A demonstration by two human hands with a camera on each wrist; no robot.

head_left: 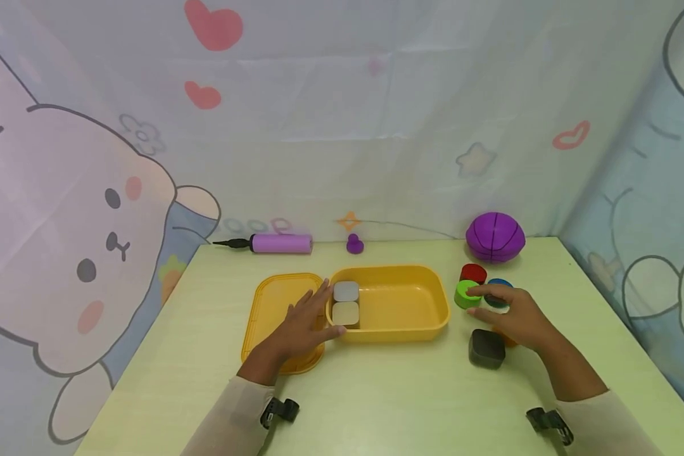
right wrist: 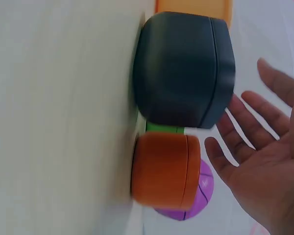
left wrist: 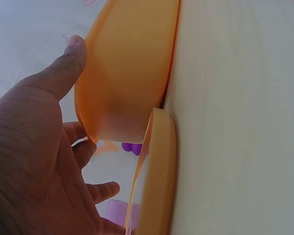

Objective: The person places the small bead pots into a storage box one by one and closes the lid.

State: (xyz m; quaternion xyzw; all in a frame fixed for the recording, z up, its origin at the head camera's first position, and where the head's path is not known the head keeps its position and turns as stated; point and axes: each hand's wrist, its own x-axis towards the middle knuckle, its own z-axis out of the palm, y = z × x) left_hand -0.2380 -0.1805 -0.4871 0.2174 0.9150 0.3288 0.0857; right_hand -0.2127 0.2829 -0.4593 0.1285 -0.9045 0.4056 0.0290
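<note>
My left hand (head_left: pixel 302 326) rests at the left end of a yellow plastic box (head_left: pixel 399 335), thumb and fingers spread along its rim. Inside that end sit two small square-topped pieces, one grey-white (head_left: pixel 346 291) and one beige (head_left: pixel 345 313). On the right, my right hand (head_left: pixel 519 318) hovers with parted fingers over a group of small containers. Its fingertips come close to a green round one (head_left: pixel 466 295); a blue one (head_left: pixel 497 284) is partly covered by the fingers. A black rounded-square container (right wrist: pixel 181 68) and an orange one (right wrist: pixel 161 169) stand below the palm.
A yellow lid (head_left: pixel 270 310) lies left of the box, partly under my left forearm. Behind the green container is a red one (head_left: pixel 473 273). Along the back are a purple pump (head_left: pixel 282 244), a small purple figure (head_left: pixel 354 244) and a purple ball (head_left: pixel 494 237), near the curtain.
</note>
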